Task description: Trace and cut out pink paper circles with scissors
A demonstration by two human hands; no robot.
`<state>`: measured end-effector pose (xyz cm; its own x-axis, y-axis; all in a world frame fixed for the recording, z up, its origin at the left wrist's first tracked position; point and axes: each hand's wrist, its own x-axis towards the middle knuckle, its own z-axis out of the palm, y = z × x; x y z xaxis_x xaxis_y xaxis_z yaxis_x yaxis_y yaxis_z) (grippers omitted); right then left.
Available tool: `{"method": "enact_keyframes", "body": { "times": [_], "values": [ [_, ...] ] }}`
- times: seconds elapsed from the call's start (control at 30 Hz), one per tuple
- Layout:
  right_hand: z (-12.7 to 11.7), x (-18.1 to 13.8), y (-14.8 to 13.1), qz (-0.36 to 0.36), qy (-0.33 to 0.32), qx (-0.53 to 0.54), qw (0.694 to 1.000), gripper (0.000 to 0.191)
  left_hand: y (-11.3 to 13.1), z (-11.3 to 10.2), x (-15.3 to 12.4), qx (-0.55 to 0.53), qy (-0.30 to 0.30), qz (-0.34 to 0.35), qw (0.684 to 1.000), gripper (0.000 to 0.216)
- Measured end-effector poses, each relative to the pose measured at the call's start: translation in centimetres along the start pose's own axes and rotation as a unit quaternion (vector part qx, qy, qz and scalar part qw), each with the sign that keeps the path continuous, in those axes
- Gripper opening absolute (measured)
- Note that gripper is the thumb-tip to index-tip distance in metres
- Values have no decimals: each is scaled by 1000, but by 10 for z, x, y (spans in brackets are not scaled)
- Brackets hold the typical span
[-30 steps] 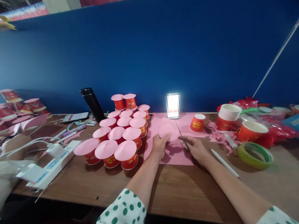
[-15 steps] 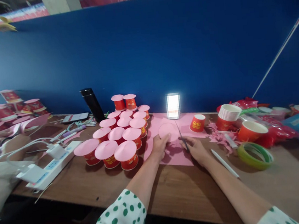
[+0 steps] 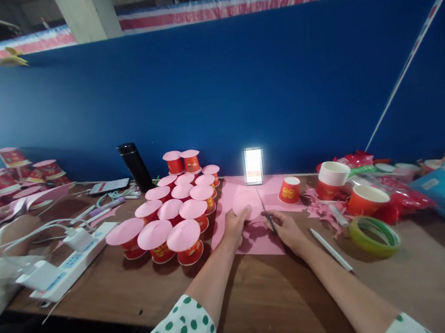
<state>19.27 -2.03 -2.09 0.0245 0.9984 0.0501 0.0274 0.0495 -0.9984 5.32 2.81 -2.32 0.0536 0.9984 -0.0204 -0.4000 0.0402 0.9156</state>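
Observation:
My left hand (image 3: 234, 227) pinches a pink paper disc (image 3: 245, 204) and holds it up over a pink paper sheet (image 3: 260, 239) on the wooden table. My right hand (image 3: 287, 228) is closed round the handles of scissors (image 3: 265, 214), whose blades point up beside the disc's right edge. To the left stands a cluster of red paper cups capped with pink discs (image 3: 172, 219). One upside-down red cup (image 3: 287, 190) sits on the sheet behind the scissors.
A stack of white-lined red cups (image 3: 330, 178), an open red cup (image 3: 365, 199), pink scraps, a white pen (image 3: 331, 250) and a green tape ring (image 3: 373, 229) lie to the right. A black flask (image 3: 135, 165), a power strip with cables (image 3: 59, 260) and more cups sit left. A lit phone (image 3: 253, 165) leans on the blue wall.
The view has tipped slightly, so everything sits a little lower and further left. Both hands keep their grip on the disc and the scissors.

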Motion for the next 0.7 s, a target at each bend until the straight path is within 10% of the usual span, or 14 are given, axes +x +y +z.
{"method": "enact_keyframes", "body": {
  "times": [0.7],
  "values": [
    [-1, 3, 3, -1, -3, 5, 1000, 43, 0, 1, -2, -9, -8, 2, 1000, 40]
  ]
}}
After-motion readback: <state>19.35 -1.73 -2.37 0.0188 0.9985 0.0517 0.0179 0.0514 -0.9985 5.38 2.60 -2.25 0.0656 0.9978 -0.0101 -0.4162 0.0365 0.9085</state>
